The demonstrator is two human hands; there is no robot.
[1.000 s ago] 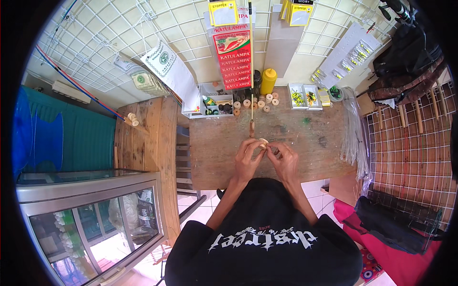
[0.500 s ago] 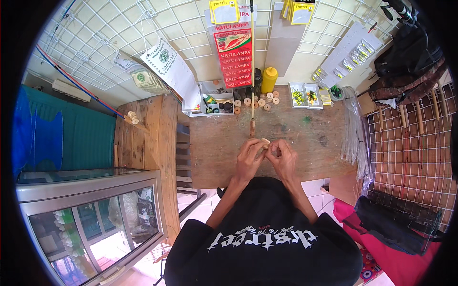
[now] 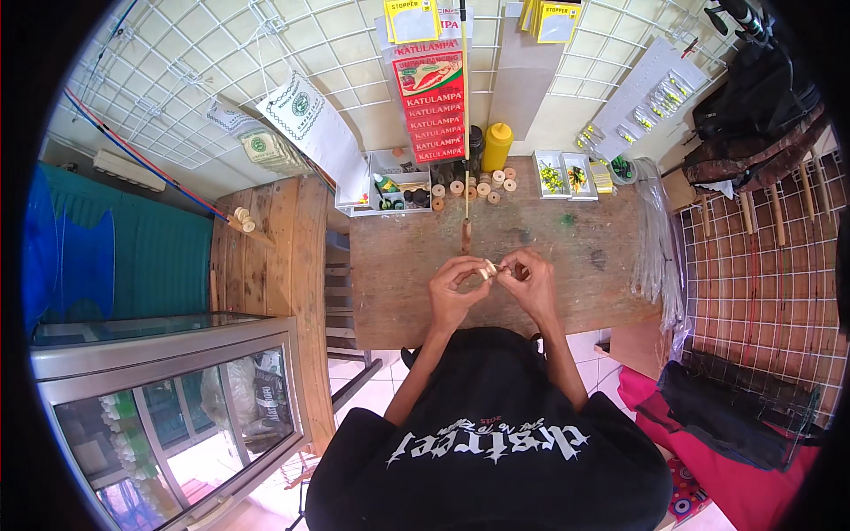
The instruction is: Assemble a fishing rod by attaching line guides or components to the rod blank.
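Between the thumb and fingers of my left hand [image 3: 453,294] is a small pale wooden spool [image 3: 488,269], held above the front half of the wooden table [image 3: 584,252]. My right hand [image 3: 534,285] is close against the spool's right side, thumb and fingertips pinched together. What those fingertips grip is too small to make out. Just beyond my hands, a thin fishing rod [image 3: 467,232] with a brown handle points away towards the wall. Several similar wooden spools [image 3: 457,188] are grouped at the table's back edge.
A white compartment tray [image 3: 361,211] and a yellow bottle [image 3: 498,146] stand at the back. White boxes of small coloured pieces [image 3: 551,181] lie right of them. Clear plastic tubing [image 3: 653,248] hangs along the right edge. A glass cabinet [image 3: 168,354] stands at left.
My left hand has shifted slightly left and opened out around the spool, which now shows more. My right fingertips stay pinched beside it, with a slightly wider gap between the two hands.
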